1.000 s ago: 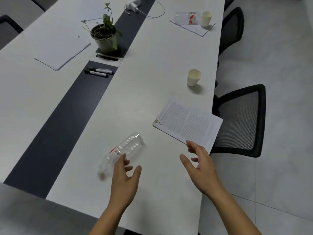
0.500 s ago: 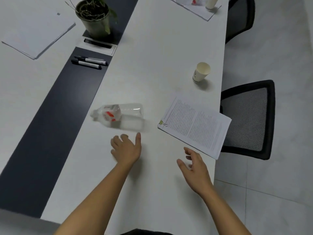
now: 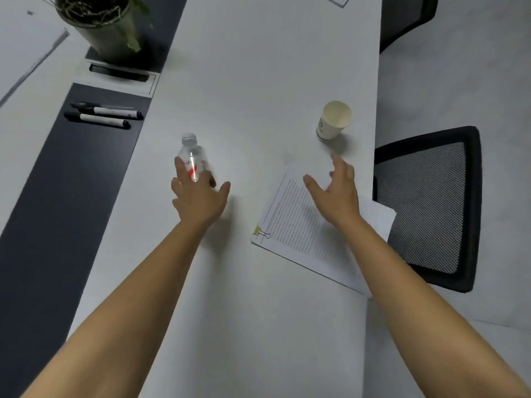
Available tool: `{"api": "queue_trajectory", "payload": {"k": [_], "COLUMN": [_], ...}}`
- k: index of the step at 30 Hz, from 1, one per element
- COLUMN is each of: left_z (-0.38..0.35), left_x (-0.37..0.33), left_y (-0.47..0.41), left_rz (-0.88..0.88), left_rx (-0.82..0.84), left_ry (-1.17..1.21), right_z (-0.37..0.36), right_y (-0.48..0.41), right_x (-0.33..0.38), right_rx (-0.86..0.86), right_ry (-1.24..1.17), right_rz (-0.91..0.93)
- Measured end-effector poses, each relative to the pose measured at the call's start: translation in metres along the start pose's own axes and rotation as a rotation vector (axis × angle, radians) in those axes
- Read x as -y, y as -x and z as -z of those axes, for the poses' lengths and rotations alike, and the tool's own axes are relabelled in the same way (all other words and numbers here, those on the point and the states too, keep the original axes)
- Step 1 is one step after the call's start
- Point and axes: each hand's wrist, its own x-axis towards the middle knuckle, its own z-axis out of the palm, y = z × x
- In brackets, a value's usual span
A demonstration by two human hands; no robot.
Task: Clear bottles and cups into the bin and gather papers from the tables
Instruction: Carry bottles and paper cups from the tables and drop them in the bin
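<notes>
Left hand (image 3: 198, 198) is splaying over bottle (image 3: 192, 155), likely to grab it; right hand (image 3: 334, 193), also splayed, is reaching for cup (image 3: 334, 120).

Hands reach forward
Left hand (image 3: 198, 196) now touches the turned bottle (image 3: 193, 156); right hand (image 3: 336, 193) has moved over the papers (image 3: 298, 234).

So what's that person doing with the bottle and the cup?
A person is tidying a table. Their left hand rests on a clear plastic bottle lying on its side, not yet closed round it. Their right hand hovers open above the clipped papers, stretched toward the paper cup without touching it.
</notes>
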Motion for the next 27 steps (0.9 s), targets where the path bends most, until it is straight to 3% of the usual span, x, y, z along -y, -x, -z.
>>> {"api": "queue_trajectory", "payload": {"k": [4,7,10,15,20,27], "left_z": [-0.026,-0.037,-0.029,-0.008,0.024,0.051], "left_x": [0.014,0.022,0.02,0.025,0.027,0.037], "left_y": [0.009,0.014,0.016,0.032,0.106,0.265], "left_rz": [-0.319,-0.495,-0.328,-0.132,-0.074,0.009], "left_rx": [-0.118,-0.141,-0.174,-0.122,-0.171,-0.274], "left_ry": [-0.301,-0.302,-0.013,0.174,0.433,0.733], "right_z": [0.001,-0.003,-0.002,0.007,0.019,0.042], "right_y": [-0.087,-0.13,-0.143,-0.091,0.024,0.236], "right_x": [0.013,0.014,0.015,0.027,0.028,0.003], "right_rx": [-0.141,-0.172,-0.193,-0.219,-0.151,-0.155], "right_ry": [-0.035,-0.07,-0.115,-0.175,-0.198,-0.373], "right_rz": [-0.083,-0.13,-0.134,-0.105,0.037,0.04]}}
